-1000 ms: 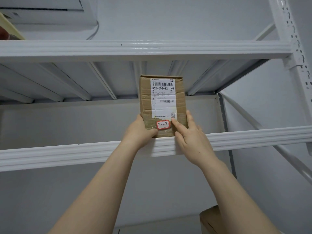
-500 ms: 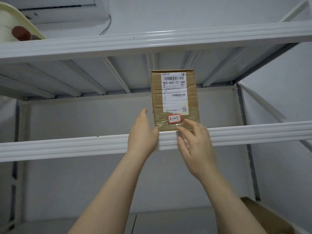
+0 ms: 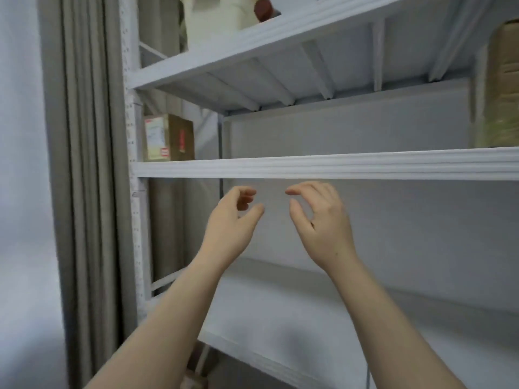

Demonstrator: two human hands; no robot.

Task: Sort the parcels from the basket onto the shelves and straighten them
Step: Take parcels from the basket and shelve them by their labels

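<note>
My left hand and my right hand hang in the air just below the front rail of the middle shelf. Their fingers are loosely curled and hold nothing. A brown cardboard parcel stands on that shelf at the far right edge of the view, blurred and partly cut off. Another brown parcel with a white label and a red mark stands at the shelf's far left end. The basket is out of view.
The white metal rack has an upper shelf carrying a cream object with a dark red part. A lower shelf board lies beneath my forearms. Grey curtains hang left of the rack's perforated post.
Both hands have let go of the labelled parcel and dropped below the shelf rail. The view has swung left, so the parcel now sits at the right edge.
</note>
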